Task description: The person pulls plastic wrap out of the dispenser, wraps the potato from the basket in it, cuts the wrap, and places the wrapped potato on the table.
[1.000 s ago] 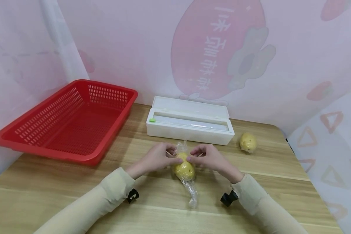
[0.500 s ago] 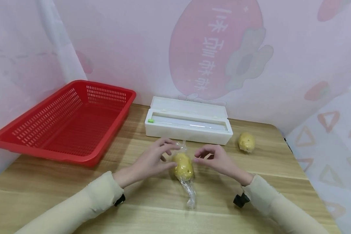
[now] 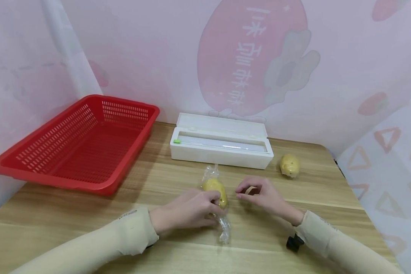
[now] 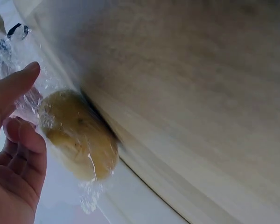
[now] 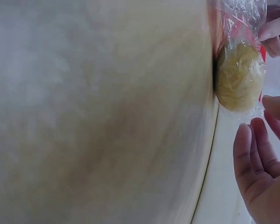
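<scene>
A potato wrapped in cling film lies on the table, with a twisted film tail towards me and a shorter gathered end on its far side. My left hand reaches over the potato's near end, beside the tail. In the left wrist view its thumb and curled fingers stand apart, with film near them; whether they touch it I cannot tell. Just right of the potato, my right hand hovers with loosely bent fingers and holds nothing. Its fingertips are clear of the film in the right wrist view.
A white cling film box with its lid up and a green slider stands behind the potato. Another potato, apparently wrapped too, lies at the right. A large red plastic basket occupies the left, near the wall.
Both hands have come off the top of the potato. The left has moved down to its near end and film tail; the right has drawn away to the right. The potato stays in place.
</scene>
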{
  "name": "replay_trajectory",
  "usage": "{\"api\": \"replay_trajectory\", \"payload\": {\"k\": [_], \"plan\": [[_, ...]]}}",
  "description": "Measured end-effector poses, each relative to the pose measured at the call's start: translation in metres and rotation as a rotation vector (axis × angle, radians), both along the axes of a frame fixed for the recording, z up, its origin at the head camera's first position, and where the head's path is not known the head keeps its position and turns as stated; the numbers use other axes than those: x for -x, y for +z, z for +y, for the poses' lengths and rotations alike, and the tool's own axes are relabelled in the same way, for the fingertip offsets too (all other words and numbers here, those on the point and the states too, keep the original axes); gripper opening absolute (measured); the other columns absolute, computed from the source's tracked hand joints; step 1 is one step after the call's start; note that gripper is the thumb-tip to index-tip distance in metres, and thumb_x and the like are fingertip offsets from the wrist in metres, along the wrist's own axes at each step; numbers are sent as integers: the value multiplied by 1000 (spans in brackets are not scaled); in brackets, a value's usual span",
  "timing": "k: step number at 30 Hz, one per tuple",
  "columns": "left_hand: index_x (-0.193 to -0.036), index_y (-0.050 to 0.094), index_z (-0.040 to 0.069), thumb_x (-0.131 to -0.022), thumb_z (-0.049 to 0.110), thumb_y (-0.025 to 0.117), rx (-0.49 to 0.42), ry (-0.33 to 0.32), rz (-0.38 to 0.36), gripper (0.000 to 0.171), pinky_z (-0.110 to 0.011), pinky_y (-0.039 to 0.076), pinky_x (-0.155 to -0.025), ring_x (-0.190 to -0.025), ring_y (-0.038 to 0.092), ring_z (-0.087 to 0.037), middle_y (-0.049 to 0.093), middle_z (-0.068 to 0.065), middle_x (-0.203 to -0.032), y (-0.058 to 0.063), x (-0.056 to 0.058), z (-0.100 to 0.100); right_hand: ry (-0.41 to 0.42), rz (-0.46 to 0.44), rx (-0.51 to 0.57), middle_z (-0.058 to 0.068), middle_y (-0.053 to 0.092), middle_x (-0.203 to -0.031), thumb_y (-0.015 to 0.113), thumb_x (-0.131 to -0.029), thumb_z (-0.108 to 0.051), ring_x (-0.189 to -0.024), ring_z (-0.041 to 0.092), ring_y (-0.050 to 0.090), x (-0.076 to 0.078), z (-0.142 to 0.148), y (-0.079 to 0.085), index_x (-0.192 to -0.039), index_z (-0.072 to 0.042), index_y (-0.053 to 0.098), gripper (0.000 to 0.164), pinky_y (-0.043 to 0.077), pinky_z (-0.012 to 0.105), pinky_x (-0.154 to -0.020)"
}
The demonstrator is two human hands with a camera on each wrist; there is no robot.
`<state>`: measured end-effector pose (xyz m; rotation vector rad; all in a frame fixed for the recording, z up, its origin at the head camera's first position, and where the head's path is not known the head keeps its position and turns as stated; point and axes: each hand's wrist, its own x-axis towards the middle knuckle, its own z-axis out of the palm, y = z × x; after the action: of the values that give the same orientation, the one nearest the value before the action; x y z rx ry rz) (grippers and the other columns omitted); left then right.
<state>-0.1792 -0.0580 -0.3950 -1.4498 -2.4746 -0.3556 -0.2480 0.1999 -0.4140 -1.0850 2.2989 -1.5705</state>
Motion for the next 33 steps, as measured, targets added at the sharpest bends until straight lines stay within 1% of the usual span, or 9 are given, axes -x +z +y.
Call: {"api": "replay_trajectory", "payload": {"k": [4, 8, 14, 19, 22, 24, 28, 30, 33], "plan": [[-91, 80, 25, -80, 21, 83, -33, -4, 5, 12, -9, 33, -52, -66, 41, 0, 46, 10, -83, -1, 1, 2, 31, 19, 23, 9, 68, -95, 78, -82, 2, -83, 24, 65, 3, 2, -9, -96, 2, 72, 15, 57, 35, -64], [-83, 78, 23, -81, 15, 81, -95, 13, -43, 8, -10, 38, -58, -73, 44, -2, 47, 8, -88, -2, 1, 0, 68, 53, 17, 10, 68, -97, 78, -79, 7, -85, 30, 65, -1, -1, -7, -97, 2, 71, 20, 57, 37, -64], [-82, 75, 15, -82, 15, 81, -215, 61, -151, 7, -16, 46, -80, -91, 54, -6, 58, 6, -98, -3, 5, -5, 155, 189, 6, 18, 66, -99, 78, -71, 17, -86, 34, 63, -18, -12, 13, -99, 1, 70, 34, 57, 42, -64], [-79, 73, 13, -84, 21, 81, -359, 131, -263, 12, -21, 51, -71, -81, 59, -7, 64, 6, -88, 0, 10, -6, 219, 248, 1, 15, 65, -102, 83, -66, 13, -89, 24, 62, -31, -19, 28, -102, 1, 68, 41, 56, 44, -64], [-76, 71, 16, -85, 23, 79, -411, 198, -325, 14, -23, 51, -64, -71, 58, -5, 64, 11, -80, 4, 13, -8, 178, 279, -23, 12, 62, -110, 87, -64, 7, -92, 23, 61, -34, -23, 28, -104, 0, 68, 45, 56, 45, -70], [-75, 72, 17, -86, 22, 79, -433, 233, -358, 14, -23, 51, -61, -68, 56, -4, 63, 14, -75, 6, 15, -10, 128, 306, -42, 13, 60, -117, 90, -62, 2, -101, 25, 60, -33, -26, 26, -105, -2, 68, 48, 53, 48, -82], [-73, 72, 15, -86, 19, 79, -453, 288, -400, 15, -24, 49, -57, -63, 55, -4, 60, 16, -67, 11, 16, -14, 60, 337, -65, 12, 55, -133, 92, -65, -13, -122, 29, 52, -22, -34, 14, -105, -11, 68, 47, 40, 52, -101], [-72, 72, 14, -87, 20, 78, -450, 316, -416, 17, -24, 48, -55, -61, 54, -5, 59, 15, -65, 13, 17, -16, 49, 343, -67, 10, 56, -135, 90, -70, -16, -125, 28, 50, -18, -39, 12, -105, -13, 69, 41, 37, 49, -104], [-69, 70, 14, -88, 21, 77, -432, 358, -443, 21, -24, 45, -53, -60, 52, -7, 58, 13, -63, 17, 16, -18, 37, 327, -31, 10, 63, -126, 84, -77, -11, -119, 25, 57, -17, -48, 12, -102, -9, 72, 28, 42, 46, -101]]}}
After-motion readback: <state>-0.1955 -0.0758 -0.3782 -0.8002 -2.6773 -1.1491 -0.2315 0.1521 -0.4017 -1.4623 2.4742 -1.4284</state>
